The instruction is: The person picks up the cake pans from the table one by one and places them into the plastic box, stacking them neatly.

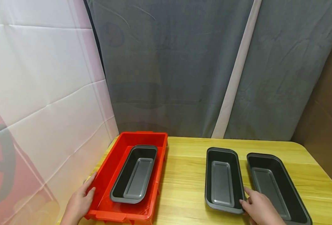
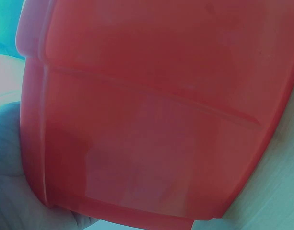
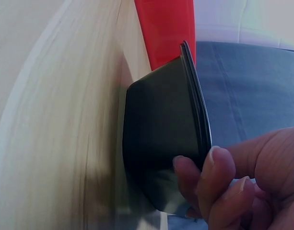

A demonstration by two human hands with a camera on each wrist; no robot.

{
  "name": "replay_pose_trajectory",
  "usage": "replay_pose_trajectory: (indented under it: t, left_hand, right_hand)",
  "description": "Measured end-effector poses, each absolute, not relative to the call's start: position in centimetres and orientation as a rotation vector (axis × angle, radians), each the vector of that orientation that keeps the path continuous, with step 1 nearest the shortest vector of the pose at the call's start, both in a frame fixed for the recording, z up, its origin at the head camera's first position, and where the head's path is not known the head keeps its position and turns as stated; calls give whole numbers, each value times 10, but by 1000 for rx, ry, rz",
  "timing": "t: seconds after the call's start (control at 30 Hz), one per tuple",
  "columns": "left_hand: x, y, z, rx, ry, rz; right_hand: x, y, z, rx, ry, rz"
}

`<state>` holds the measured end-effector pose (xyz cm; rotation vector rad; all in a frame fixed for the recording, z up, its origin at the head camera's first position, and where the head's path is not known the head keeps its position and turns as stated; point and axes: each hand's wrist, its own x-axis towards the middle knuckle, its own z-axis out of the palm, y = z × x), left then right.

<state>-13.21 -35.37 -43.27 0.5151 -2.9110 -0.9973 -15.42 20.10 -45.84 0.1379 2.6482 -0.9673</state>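
Note:
My left hand (image 1: 80,201) holds the left rim of a red plastic tray (image 1: 102,190), near its front corner. Inside the tray lies one dark grey loaf pan (image 1: 139,178). To the right, a second loaf pan (image 1: 221,184) stands on the table, and my right hand (image 1: 259,206) pinches its rim by the front right corner. The right wrist view shows thumb and fingers (image 3: 216,175) at that pan's rim. A third loaf pan (image 1: 270,181) sits further right, partly covered by my right hand. The tray's outer wall (image 2: 151,120) fills most of the left wrist view.
All this stands on a light wooden table (image 1: 185,175). Behind its far edge hangs a grey curtain (image 1: 166,68) with a pale strip. White printed fabric (image 1: 42,78) borders the left side, close to the tray, and a brown panel (image 1: 323,125) the right.

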Motion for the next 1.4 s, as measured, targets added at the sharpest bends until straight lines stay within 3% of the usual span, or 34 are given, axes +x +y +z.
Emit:
replay_pose_trajectory:
  t: [1.4]
  left_hand:
    - [-131, -352, -432, 506, -2899, -1008]
  right_hand:
    - [-144, 201, -446, 101, 2472, -1638]
